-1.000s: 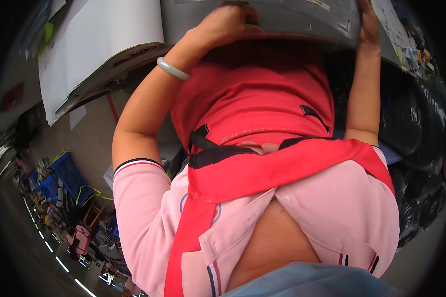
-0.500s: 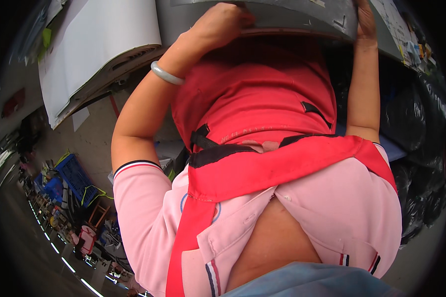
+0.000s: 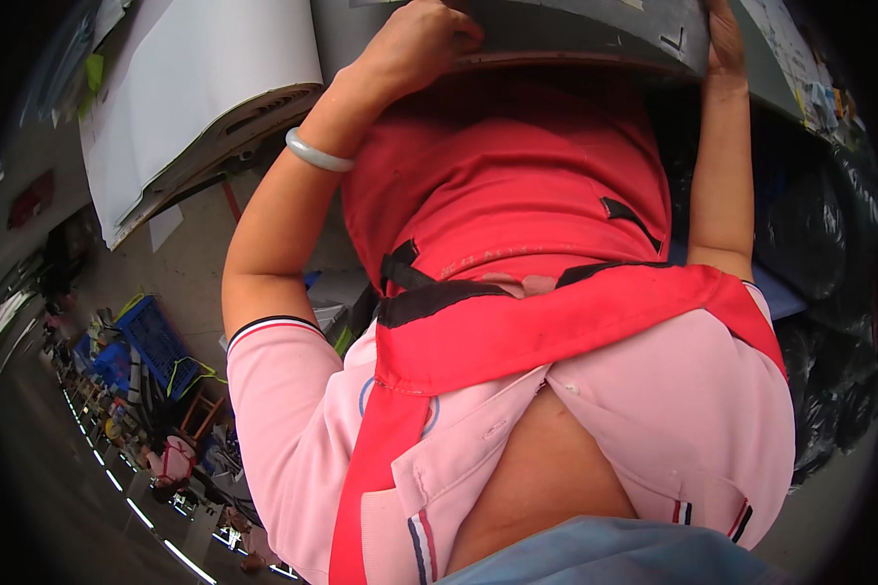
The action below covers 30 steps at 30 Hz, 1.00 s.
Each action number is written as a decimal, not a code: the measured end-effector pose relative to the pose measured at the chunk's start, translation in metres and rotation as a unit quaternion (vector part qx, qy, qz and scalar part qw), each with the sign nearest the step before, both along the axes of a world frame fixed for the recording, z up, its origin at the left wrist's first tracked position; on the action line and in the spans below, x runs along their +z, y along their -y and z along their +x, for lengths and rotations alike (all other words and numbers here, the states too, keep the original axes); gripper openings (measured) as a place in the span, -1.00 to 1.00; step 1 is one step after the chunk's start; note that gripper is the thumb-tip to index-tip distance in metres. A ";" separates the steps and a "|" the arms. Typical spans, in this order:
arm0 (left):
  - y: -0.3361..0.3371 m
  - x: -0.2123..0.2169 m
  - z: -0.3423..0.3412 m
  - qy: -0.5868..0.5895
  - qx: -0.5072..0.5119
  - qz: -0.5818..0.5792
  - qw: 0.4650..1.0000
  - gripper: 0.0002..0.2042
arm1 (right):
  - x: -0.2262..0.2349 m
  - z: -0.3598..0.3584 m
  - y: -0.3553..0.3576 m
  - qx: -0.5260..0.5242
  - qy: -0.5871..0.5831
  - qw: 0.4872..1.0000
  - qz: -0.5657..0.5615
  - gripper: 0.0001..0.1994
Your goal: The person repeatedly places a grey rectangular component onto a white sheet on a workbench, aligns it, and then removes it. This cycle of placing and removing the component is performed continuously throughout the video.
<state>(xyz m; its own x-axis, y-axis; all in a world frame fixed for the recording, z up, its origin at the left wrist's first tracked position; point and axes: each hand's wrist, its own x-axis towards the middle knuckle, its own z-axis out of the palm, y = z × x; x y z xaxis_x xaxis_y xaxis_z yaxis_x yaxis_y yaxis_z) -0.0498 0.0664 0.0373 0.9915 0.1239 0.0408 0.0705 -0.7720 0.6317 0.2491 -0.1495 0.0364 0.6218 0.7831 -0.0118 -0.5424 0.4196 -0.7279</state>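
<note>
Dark-grey flat sheet: one

Smooth, black-marked at right; lies beyond my red cloth apron. Mine, two: left hand, fingers curled; right hand, at its right edge; whether pinching, I cannot tell. Thick white roll: one.

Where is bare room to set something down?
Between the left hand and right hand, the dark grey flat surface looks mostly bare; so does grey floor between the thick white roll and blue plastic crate. Crowded: shiny black plastic bags at right.
</note>
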 end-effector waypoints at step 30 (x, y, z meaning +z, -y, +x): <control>0.023 -0.012 -0.007 0.041 -0.036 0.228 0.972 -0.61 | -0.004 0.013 0.016 -0.044 0.020 0.999 -0.007 -0.58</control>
<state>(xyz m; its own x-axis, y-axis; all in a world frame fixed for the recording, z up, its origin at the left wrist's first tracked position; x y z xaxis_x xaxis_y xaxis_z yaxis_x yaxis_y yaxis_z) -0.0571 0.0432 0.0253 0.9880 0.0047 0.1547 -0.0305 -0.9740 0.2244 0.2623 -0.1654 0.0320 0.6886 0.7252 0.0045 -0.4737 0.4545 -0.7543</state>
